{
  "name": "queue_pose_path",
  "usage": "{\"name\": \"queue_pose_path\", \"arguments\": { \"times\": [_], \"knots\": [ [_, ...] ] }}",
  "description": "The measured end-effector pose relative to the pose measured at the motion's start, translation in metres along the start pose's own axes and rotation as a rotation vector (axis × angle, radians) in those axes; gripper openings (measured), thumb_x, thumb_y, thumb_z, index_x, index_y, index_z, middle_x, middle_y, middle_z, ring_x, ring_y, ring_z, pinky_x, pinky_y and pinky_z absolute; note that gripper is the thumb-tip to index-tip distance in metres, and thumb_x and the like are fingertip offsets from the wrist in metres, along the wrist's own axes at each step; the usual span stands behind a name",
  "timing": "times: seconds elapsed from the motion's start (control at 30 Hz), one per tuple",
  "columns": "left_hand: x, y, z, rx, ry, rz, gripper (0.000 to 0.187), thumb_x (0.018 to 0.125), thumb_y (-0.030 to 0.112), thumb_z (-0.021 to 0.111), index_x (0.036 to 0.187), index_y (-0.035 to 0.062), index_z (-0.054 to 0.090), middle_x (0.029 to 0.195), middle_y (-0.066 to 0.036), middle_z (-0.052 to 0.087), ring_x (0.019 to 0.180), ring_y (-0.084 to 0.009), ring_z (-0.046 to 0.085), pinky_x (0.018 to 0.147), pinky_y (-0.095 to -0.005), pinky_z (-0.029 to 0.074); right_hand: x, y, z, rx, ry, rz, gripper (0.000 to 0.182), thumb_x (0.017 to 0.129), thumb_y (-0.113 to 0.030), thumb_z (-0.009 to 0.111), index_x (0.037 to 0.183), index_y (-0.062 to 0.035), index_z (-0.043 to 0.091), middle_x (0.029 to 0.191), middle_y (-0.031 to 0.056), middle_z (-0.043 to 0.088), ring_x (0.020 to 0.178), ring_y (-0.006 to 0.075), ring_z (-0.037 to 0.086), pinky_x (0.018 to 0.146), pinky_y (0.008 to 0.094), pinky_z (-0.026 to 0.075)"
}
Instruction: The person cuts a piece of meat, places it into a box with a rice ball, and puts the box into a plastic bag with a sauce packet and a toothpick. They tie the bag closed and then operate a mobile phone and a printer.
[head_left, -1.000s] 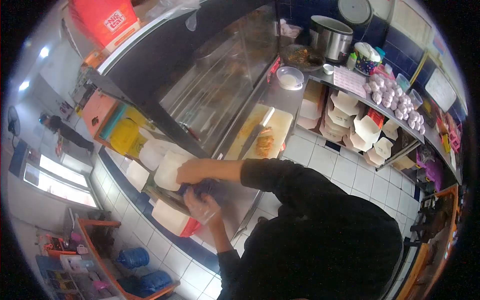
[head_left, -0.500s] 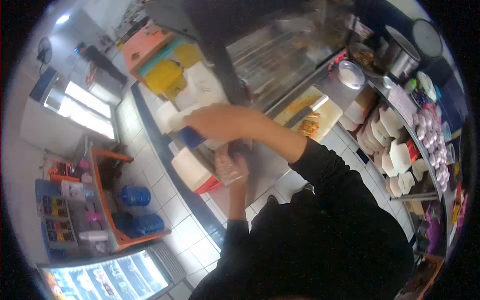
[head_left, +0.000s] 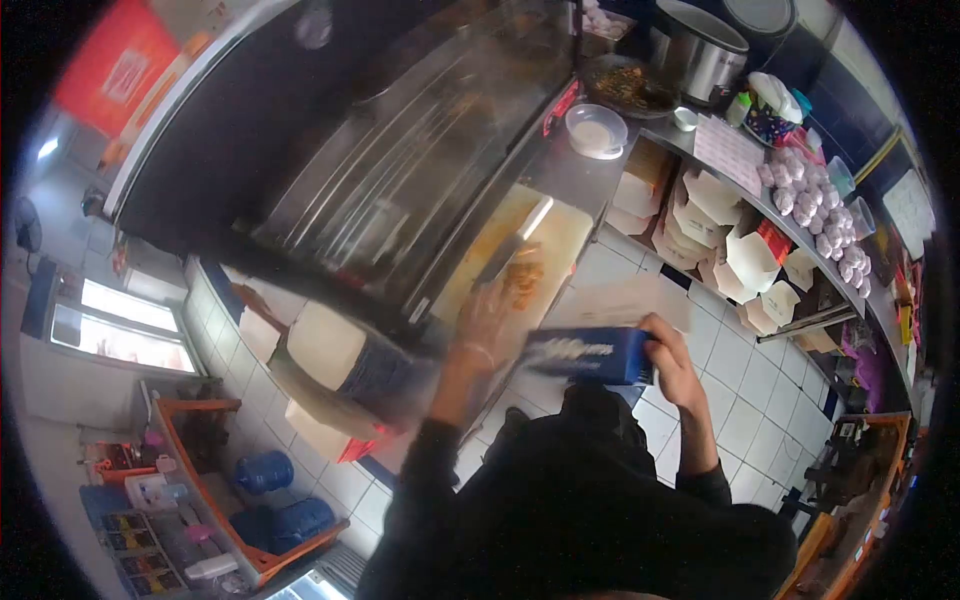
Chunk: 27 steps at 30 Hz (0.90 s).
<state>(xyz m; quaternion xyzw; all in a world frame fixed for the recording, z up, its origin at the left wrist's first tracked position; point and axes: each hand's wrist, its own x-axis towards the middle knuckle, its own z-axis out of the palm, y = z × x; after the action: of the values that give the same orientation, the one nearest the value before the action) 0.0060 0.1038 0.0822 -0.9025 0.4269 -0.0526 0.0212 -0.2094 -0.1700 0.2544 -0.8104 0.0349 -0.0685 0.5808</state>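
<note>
My right hand (head_left: 676, 365) is closed on the side of a blue and white takeout box (head_left: 600, 354), whose pale flaps stand raised. The box is in front of my body, past the counter edge. My left hand (head_left: 484, 325) stretches over the near end of a white cutting board (head_left: 567, 235), fingers extended and slightly blurred. Close to its fingertips lies chopped, orange-brown food (head_left: 523, 277). A knife (head_left: 520, 238) with a white handle rests on the board beside the food, its blade toward my left hand.
A glass display case (head_left: 370, 190) stands behind the board. Takeout boxes (head_left: 325, 345) stand at the left counter end. A plastic bowl (head_left: 596, 132), a pan of food (head_left: 630, 88) and a large pot (head_left: 698, 50) are at the back. Open boxes (head_left: 750, 260) fill the right shelf.
My right hand has carried the blue box from the boxes at the left to the right. My left hand has moved from beside those boxes to the cutting board. The view has turned right.
</note>
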Motion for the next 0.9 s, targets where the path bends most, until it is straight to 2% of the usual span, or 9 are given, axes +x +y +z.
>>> {"name": "queue_pose_path", "arguments": {
  "times": [0.03,0.27,0.3,0.37,0.5,0.63,0.7,0.83,0.9],
  "knots": [
    [0.024,0.006,-0.046,-0.122,-0.280,-0.016,0.096,0.079,0.022,0.073,0.161,0.0155,0.023,0.166,-0.019,0.018,0.153,-0.0398,0.017,0.125,-0.0485,0.022,-0.009,0.020,-0.017,-0.096,0.139,0.006,0.025,0.086,-0.011,0.046,0.104,0.0026,0.057,0.093,0.0131,0.057,0.090,0.0248,0.055,0.084,0.0358,0.044],
    [0.135,0.004,-0.031,-0.166,-0.550,0.106,0.103,0.075,0.020,0.077,0.161,0.0225,0.021,0.167,-0.016,0.014,0.152,-0.0422,0.021,0.123,-0.0484,0.028,-0.053,0.121,-0.126,0.002,0.528,0.259,0.018,0.092,-0.011,0.043,0.097,0.0016,0.055,0.086,0.0074,0.051,0.083,0.0161,0.048,0.077,0.0314,0.042],
    [0.143,0.008,-0.037,-0.158,-0.563,0.111,0.103,0.075,0.020,0.077,0.161,0.0225,0.021,0.167,-0.016,0.014,0.152,-0.0422,0.021,0.123,-0.0484,0.028,-0.055,0.124,-0.138,0.020,0.551,0.296,0.017,0.093,-0.010,0.042,0.095,0.0011,0.054,0.084,0.0059,0.050,0.081,0.0147,0.046,0.076,0.0311,0.041],
    [0.150,0.015,-0.048,-0.127,-0.414,0.172,0.071,0.084,0.023,0.067,0.150,0.0121,0.042,0.153,-0.019,0.035,0.136,-0.0404,0.039,0.117,-0.0469,0.033,-0.058,0.132,-0.154,0.045,0.587,0.339,0.016,0.093,-0.009,0.040,0.093,0.0004,0.053,0.079,0.0040,0.048,0.077,0.0136,0.045,0.071,0.0316,0.041],
    [0.169,0.022,-0.030,-0.077,-0.344,0.189,0.071,0.085,0.022,0.065,0.151,0.0150,0.040,0.141,-0.015,0.048,0.127,-0.0389,0.046,0.108,-0.0480,0.041,-0.050,0.159,-0.188,0.007,0.554,0.319,0.017,0.093,-0.010,0.042,0.093,0.0011,0.054,0.080,0.0061,0.050,0.078,0.0143,0.047,0.073,0.0324,0.042],
    [0.163,0.025,0.004,-0.031,-0.257,0.114,0.072,0.083,0.021,0.069,0.149,0.0185,0.043,0.137,-0.016,0.052,0.126,-0.0403,0.049,0.105,-0.0513,0.044,-0.040,0.156,-0.220,-0.128,0.587,0.282,0.018,0.092,-0.009,0.044,0.093,0.0027,0.057,0.078,0.0119,0.053,0.076,0.0192,0.050,0.072,0.0352,0.043],
    [0.171,0.039,-0.007,-0.037,-0.534,-0.065,0.094,0.075,0.029,0.079,0.155,0.0223,0.032,0.146,-0.017,0.042,0.133,-0.0421,0.042,0.113,-0.0513,0.038,-0.038,0.155,-0.232,-0.068,0.594,0.345,0.017,0.092,-0.009,0.045,0.091,0.0028,0.056,0.075,0.0122,0.052,0.074,0.0196,0.051,0.069,0.0365,0.043],
    [0.162,0.040,0.014,0.018,-0.425,-0.037,0.093,0.073,0.029,0.081,0.154,0.0211,0.034,0.144,-0.018,0.042,0.133,-0.0436,0.040,0.113,-0.0511,0.038,-0.037,0.172,-0.240,-0.038,0.664,0.335,0.017,0.092,-0.010,0.044,0.090,0.0025,0.055,0.072,0.0108,0.050,0.072,0.0185,0.050,0.067,0.0359,0.042],
    [0.165,0.045,0.013,0.082,-0.565,-0.102,0.087,0.075,0.028,0.077,0.151,0.0181,0.036,0.144,-0.019,0.042,0.132,-0.0449,0.040,0.113,-0.0501,0.037,-0.031,0.174,-0.245,-0.023,0.661,0.365,0.017,0.092,-0.010,0.044,0.090,0.0024,0.055,0.072,0.0109,0.051,0.072,0.0185,0.050,0.067,0.0360,0.042]
  ]
}}
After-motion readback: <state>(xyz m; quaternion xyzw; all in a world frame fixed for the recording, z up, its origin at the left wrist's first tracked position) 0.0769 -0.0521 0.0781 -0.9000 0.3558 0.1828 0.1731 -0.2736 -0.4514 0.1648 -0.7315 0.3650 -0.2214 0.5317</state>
